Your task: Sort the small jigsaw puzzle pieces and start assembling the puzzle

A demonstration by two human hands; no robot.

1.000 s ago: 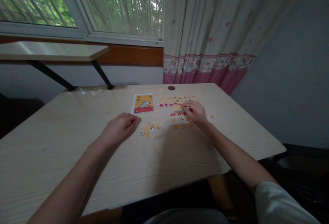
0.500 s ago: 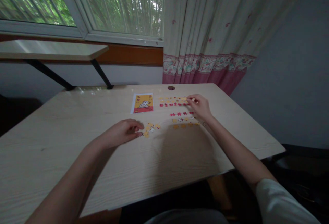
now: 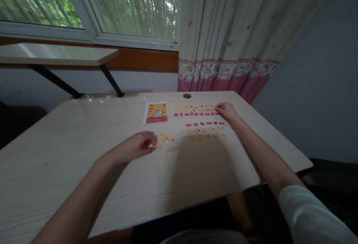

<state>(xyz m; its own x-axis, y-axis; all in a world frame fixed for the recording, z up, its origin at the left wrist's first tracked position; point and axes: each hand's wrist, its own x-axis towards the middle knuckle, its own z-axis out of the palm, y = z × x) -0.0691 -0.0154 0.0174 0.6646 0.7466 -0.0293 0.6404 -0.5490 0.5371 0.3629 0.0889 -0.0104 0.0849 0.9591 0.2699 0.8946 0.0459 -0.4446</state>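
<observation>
My left hand (image 3: pixel 142 145) rests at the left edge of a small loose pile of yellow and white puzzle pieces (image 3: pixel 165 139). Its fingers are curled, with a gap between them and the thumb, and I see nothing held there. Farther off, my right hand (image 3: pixel 227 111) pinches at the right end of the upper rows, closed on what looks like a small yellow puzzle piece (image 3: pixel 215 107), mostly hidden by the fingertips. Those rows hold yellow pieces above a line of red puzzle pieces (image 3: pixel 197 114). Nearer me lie shorter rows of red, white and yellow pieces (image 3: pixel 200 137).
A picture card (image 3: pixel 156 112) with a white animal on yellow and red lies left of the rows. A round cable hole (image 3: pixel 187 96) is at the table's back edge. A raised shelf (image 3: pixel 58 54) on black legs stands back left; a curtain (image 3: pixel 218 50) hangs behind.
My right hand has moved right along the upper rows, uncovering more yellow and red pieces. My left hand stays by the pile, its fingers slightly more curled.
</observation>
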